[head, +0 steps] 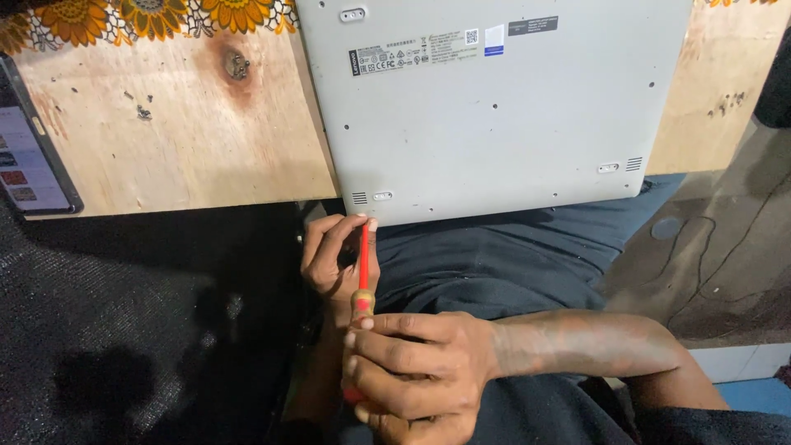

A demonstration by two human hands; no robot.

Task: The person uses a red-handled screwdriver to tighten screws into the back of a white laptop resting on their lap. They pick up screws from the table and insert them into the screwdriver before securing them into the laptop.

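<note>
A person seated at a plywood table (165,140) works a screwdriver (362,268) against the underside of a silver-grey laptop (503,107), which lies bottom-up on the board with its near edge hanging over the person's lap. The screwdriver has a slim red shaft and a red-and-yellow handle; it stands nearly upright, its tip at the laptop's near left corner, just beside a small oblong rubber foot (382,196) and a slotted vent.

The right hand (420,371) is clenched around the handle, fingers wrapped across it. The left hand (338,255) is curled about the shaft, fingertips pinching it close to the tip.

The laptop's base is plain and matt, dotted with small screw holes. Along its far edge runs a row of fine grey print and compliance marks, then a small square code, a white sticker with a blue stripe (493,39) and a dark grey rectangular label (532,25).

A dark-framed tablet (33,148) lies at the table's left edge, its screen lit. A cloth with orange sunflowers (148,16) covers the far side.
</note>
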